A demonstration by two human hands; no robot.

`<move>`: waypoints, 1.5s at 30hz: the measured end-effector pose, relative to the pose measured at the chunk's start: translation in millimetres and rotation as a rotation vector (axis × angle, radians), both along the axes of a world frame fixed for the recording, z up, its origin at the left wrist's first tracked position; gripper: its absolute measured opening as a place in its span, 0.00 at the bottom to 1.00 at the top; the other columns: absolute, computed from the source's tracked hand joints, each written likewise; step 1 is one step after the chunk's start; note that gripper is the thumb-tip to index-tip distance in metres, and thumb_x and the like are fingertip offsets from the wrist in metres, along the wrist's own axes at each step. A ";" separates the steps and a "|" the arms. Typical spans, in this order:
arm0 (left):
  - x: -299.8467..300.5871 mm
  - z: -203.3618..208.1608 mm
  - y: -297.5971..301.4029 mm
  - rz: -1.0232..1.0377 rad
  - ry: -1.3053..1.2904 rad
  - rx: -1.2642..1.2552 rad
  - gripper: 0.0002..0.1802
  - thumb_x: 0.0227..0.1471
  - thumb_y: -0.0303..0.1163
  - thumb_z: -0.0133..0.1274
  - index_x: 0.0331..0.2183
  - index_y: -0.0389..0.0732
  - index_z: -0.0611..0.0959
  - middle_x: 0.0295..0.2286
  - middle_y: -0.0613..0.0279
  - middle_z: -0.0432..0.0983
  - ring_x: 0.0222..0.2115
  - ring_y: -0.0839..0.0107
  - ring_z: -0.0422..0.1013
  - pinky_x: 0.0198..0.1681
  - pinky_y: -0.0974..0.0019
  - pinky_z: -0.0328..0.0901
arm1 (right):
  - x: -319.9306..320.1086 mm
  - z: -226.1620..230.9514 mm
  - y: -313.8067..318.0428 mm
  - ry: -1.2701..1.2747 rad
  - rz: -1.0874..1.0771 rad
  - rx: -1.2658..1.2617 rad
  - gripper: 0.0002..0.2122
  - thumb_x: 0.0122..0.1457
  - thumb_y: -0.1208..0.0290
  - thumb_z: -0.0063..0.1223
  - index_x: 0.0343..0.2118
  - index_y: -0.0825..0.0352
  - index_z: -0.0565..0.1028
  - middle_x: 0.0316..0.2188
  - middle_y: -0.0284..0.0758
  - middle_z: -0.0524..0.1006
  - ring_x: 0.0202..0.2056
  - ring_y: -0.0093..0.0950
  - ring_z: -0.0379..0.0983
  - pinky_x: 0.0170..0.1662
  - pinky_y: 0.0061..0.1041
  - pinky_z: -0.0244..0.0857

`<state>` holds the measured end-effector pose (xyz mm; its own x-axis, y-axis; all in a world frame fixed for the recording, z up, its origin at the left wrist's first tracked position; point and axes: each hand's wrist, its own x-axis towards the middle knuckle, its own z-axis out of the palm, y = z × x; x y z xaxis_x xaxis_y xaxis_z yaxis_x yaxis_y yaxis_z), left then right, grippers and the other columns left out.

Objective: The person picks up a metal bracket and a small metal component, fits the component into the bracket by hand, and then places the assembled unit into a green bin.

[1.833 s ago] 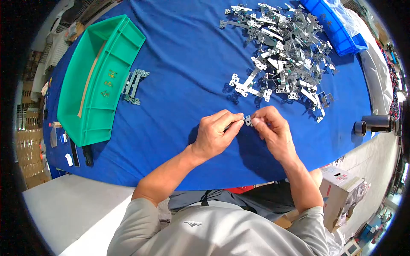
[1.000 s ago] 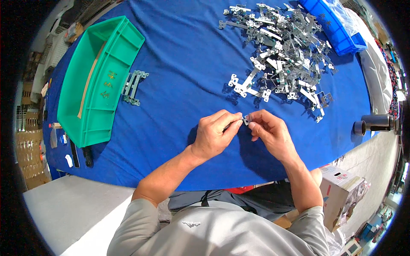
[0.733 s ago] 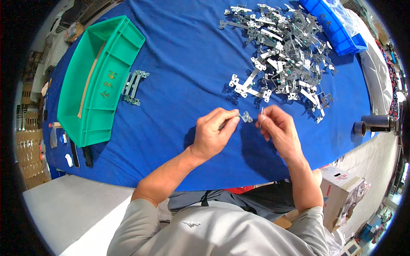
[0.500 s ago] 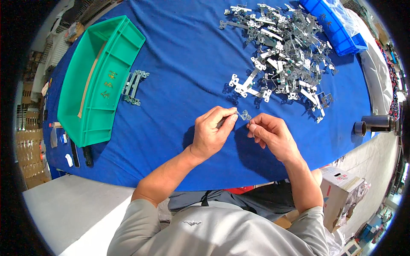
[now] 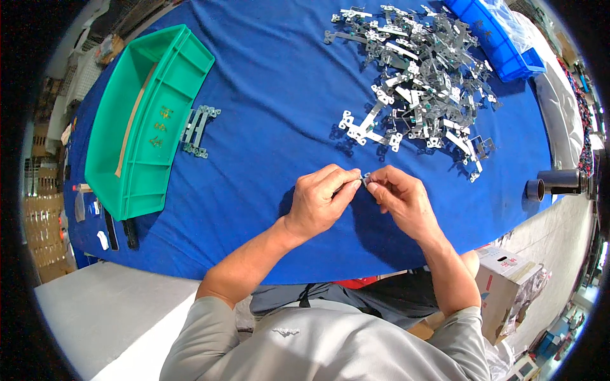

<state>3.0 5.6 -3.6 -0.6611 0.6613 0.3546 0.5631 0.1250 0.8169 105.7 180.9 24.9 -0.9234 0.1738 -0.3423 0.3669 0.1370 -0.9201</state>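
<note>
Near the middle of the table my left hand (image 5: 319, 200) and my right hand (image 5: 406, 202) meet, fingertips nearly touching. Between them is a small silver metal bracket (image 5: 366, 179), mostly covered by the fingers. Both hands are closed in a pinch on it, thumb against forefinger. Beyond my right hand lies a large heap of similar metal brackets (image 5: 438, 82). A few more brackets (image 5: 199, 131) lie side by side against the green bin (image 5: 136, 171).
Blue cloth (image 5: 254, 82) covers the table. A blue bin (image 5: 502, 44) with clear plastic stands at the far right. Dark cylinders (image 5: 559, 183) lie by the right edge. A phone-like dark object (image 5: 111, 230) is near the left edge, and a cardboard box (image 5: 502, 273) stands below right.
My hands have drawn together, the left moving slightly right. The small bracket, visible between them before, is now mostly hidden by the fingertips.
</note>
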 end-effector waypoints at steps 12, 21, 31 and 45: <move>-12.0 6.7 -7.8 -0.057 -0.518 0.015 0.11 0.56 0.25 0.58 0.41 0.34 0.85 0.29 0.59 0.82 0.23 0.77 0.76 0.21 0.76 0.68 | -3.2 6.4 -1.1 0.669 0.082 0.564 0.08 0.55 0.83 0.56 0.37 0.69 0.74 0.39 0.41 0.77 0.39 0.40 0.75 0.42 0.33 0.70; -20.8 -5.2 -15.1 -0.282 -0.831 0.290 0.41 0.64 0.61 0.38 0.56 0.29 0.73 0.38 0.51 0.80 0.34 0.69 0.78 0.29 0.72 0.72 | 1.9 -9.2 -0.5 0.255 -0.218 -0.171 0.05 0.67 0.73 0.51 0.39 0.70 0.73 0.29 0.34 0.77 0.30 0.22 0.74 0.35 0.23 0.70; -6.1 -4.0 -9.6 -0.058 -0.598 0.221 0.16 0.64 0.28 0.49 0.51 0.34 0.79 0.33 0.59 0.81 0.30 0.75 0.75 0.38 0.71 0.71 | 4.7 0.5 -14.0 0.070 0.090 -0.115 0.07 0.65 0.72 0.53 0.38 0.71 0.76 0.29 0.35 0.78 0.30 0.19 0.74 0.35 0.22 0.70; -4.9 -2.9 -10.4 -0.061 -0.639 0.045 0.09 0.62 0.26 0.50 0.43 0.34 0.77 0.32 0.57 0.83 0.23 0.85 0.70 0.26 0.77 0.66 | 2.8 9.0 -4.8 0.194 -0.067 0.141 0.07 0.61 0.72 0.58 0.37 0.70 0.78 0.23 0.34 0.73 0.23 0.20 0.65 0.26 0.24 0.60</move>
